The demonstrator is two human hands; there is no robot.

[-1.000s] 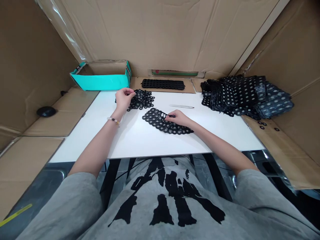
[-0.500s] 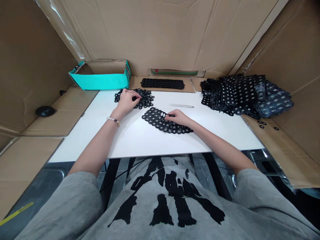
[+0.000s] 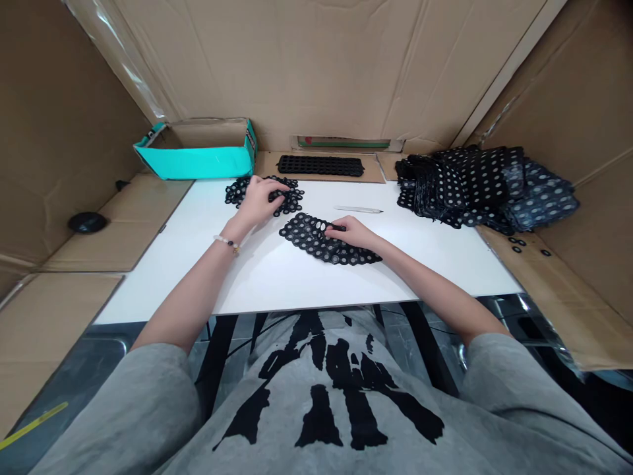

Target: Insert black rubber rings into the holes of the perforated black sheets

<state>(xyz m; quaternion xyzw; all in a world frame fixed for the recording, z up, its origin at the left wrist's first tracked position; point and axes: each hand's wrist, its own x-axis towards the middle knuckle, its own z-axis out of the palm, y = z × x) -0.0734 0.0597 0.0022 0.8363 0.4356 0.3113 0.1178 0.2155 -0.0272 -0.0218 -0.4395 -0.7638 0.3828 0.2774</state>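
Observation:
My left hand [image 3: 258,200] is over a pile of small black rings [image 3: 295,196] on the white table, its thumb and fingers apart with rings showing beneath them. My right hand [image 3: 353,232] pinches a black sheet of joined rings [image 3: 309,236] by its upper edge. That sheet lies on the table in front of me, and white shows through its many round holes. A small dark piece shows at the right fingertips; its kind I cannot make out.
A silver pen-like tool [image 3: 359,209] lies beyond my right hand. At the back are a turquoise box [image 3: 198,163] and a black ring strip [image 3: 320,165]. Polka-dotted black sheets [image 3: 459,188] are heaped at right, near a few loose rings [image 3: 517,249]. A black round object [image 3: 87,223] sits left.
My left hand has shifted slightly right over the ring pile, and its pinched fingers have spread. The right hand stays at the edge of the sheet.

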